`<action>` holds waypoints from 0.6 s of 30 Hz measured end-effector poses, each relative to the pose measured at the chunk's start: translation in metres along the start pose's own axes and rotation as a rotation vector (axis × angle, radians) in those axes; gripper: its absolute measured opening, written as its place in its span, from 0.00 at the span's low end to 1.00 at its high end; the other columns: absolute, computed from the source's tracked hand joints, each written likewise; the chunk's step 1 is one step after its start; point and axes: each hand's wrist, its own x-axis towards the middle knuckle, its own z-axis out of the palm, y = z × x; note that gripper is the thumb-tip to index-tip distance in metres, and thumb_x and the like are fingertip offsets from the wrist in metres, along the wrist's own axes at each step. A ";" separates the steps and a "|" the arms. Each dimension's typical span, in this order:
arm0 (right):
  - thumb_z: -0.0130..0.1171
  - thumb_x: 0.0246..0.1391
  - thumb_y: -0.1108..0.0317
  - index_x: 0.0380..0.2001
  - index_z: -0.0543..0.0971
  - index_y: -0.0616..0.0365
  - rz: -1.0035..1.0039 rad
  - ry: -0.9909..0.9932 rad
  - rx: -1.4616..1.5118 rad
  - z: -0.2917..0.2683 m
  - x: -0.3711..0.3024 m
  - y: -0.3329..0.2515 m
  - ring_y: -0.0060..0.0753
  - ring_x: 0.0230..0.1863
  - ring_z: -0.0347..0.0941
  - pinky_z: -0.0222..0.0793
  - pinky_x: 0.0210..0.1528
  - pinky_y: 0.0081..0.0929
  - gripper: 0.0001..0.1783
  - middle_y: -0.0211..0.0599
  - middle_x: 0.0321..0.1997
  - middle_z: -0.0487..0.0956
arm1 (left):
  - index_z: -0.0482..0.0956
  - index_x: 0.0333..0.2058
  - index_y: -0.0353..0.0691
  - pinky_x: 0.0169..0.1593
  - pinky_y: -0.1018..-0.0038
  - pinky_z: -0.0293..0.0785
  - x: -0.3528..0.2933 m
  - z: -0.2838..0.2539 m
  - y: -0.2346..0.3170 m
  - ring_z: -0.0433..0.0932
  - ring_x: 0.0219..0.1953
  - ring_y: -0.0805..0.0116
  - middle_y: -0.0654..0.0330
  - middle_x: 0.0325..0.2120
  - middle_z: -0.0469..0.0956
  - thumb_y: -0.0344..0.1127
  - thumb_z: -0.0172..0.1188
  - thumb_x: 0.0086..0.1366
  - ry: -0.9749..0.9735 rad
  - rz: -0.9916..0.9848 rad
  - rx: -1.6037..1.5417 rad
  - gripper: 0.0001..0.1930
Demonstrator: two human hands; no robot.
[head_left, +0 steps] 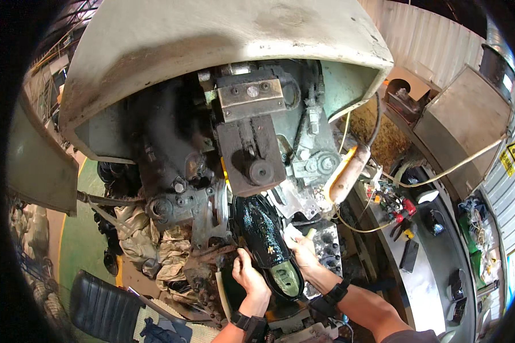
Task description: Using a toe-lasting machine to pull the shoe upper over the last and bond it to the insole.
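Note:
A glossy black shoe upper [256, 228] stands tilted in the middle of a large lasting machine [252, 151]. Its far end sits beneath the machine's dark block. At the near end the pale green last [285, 278] shows through the opening. My left hand [250, 280] is closed against the upper's left side, fingers partly hidden by it. On the right side, my right hand [305, 256] is closed around a small white piece [292, 232], perhaps cloth, close to the upper. A yellow-green tip [311, 233] pokes out beside those fingers; what it belongs to cannot be made out.
A pale machine hood [234, 34] overhangs the work. To the right, a lit lamp [349, 174] hangs near a grey bench [409, 274] with red-handled pliers [406, 210] and black parts. A black chair [106, 306] and crumpled cloth bundles [174, 260] stand at left.

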 end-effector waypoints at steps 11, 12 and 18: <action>0.64 0.62 0.68 0.48 0.81 0.63 -0.051 0.053 -0.009 -0.003 0.009 0.010 0.23 0.39 0.81 0.79 0.43 0.23 0.14 0.33 0.43 0.85 | 0.77 0.32 0.40 0.38 0.78 0.70 0.016 -0.006 -0.018 0.71 0.32 0.79 0.71 0.30 0.75 0.44 0.57 0.75 0.063 0.014 -0.033 0.15; 0.65 0.62 0.68 0.48 0.81 0.63 0.002 0.053 0.062 -0.001 0.006 0.009 0.25 0.40 0.82 0.80 0.43 0.26 0.15 0.35 0.44 0.85 | 0.80 0.35 0.38 0.40 0.77 0.71 0.015 -0.007 -0.017 0.72 0.34 0.78 0.70 0.32 0.77 0.44 0.57 0.75 0.053 -0.001 -0.040 0.15; 0.61 0.65 0.66 0.48 0.80 0.64 0.023 0.033 0.075 0.010 -0.006 0.001 0.28 0.37 0.82 0.83 0.41 0.30 0.13 0.36 0.43 0.84 | 0.82 0.44 0.33 0.45 0.77 0.74 0.010 -0.007 -0.010 0.78 0.39 0.76 0.64 0.40 0.82 0.47 0.56 0.76 0.001 -0.079 -0.035 0.19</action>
